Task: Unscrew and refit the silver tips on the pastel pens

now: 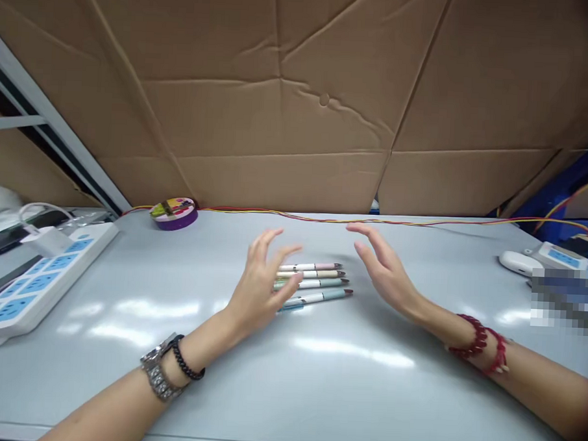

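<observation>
Several pens (315, 280) with pastel barrels lie side by side in the middle of the grey table (287, 376), tips pointing right. My left hand (262, 284) hovers over their left ends, fingers spread, holding nothing; it hides part of the pens. My right hand (384, 267) hangs just right of the pen tips, palm facing left, fingers stretched out and empty. A watch and a dark bead bracelet sit on my left wrist, red bead bracelets on my right wrist.
A white and blue power strip (33, 280) lies along the left edge. A round purple tin (174, 213) stands at the back left. A red-yellow wire (372, 219) runs along the cardboard wall (299, 97). A white device (519, 261) and another strip sit far right.
</observation>
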Tool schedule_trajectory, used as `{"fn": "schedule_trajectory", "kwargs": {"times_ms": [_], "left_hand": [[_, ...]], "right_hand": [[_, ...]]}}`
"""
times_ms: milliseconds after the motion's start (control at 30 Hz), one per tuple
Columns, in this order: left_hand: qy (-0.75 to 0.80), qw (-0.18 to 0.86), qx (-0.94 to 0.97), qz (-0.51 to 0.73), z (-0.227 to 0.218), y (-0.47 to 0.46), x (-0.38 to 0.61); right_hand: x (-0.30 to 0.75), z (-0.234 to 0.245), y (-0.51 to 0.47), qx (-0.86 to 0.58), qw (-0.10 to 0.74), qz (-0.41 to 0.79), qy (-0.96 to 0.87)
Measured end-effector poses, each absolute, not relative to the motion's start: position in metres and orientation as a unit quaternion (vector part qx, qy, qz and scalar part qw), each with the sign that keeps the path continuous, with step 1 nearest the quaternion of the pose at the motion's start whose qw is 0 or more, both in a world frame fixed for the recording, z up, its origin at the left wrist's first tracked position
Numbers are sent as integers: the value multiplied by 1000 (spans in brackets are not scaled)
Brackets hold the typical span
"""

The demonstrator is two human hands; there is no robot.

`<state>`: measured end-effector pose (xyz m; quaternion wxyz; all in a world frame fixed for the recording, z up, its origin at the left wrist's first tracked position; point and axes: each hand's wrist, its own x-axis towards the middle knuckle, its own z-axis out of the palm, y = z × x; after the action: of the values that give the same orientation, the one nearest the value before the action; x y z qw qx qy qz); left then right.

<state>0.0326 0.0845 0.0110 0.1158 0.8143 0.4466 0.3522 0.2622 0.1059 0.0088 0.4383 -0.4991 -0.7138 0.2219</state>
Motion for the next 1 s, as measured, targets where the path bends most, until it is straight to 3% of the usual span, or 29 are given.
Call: {"fn": "schedule_trajectory", "kwargs": {"times_ms": [200,400,533,667,767,1000], "left_hand": [[366,12,903,226,5,77,38],[390,10,905,170,1,71,46],[410,40,896,167,3,62,47],[433,102,885,140,11,46,53],[443,165,876,94,17,39,57],[452,326,822,111,27,47,55]], "right_hand": [[279,5,92,-483,260,127,-826],[266,-2,75,-461,180,145,-857],[261,7,61,-440,247,198,-840],[262,8,55,-385,338,124,-850],[266,3,61,-343,350,76,-868],[274,0,78,-242,353,9,-904]]}}
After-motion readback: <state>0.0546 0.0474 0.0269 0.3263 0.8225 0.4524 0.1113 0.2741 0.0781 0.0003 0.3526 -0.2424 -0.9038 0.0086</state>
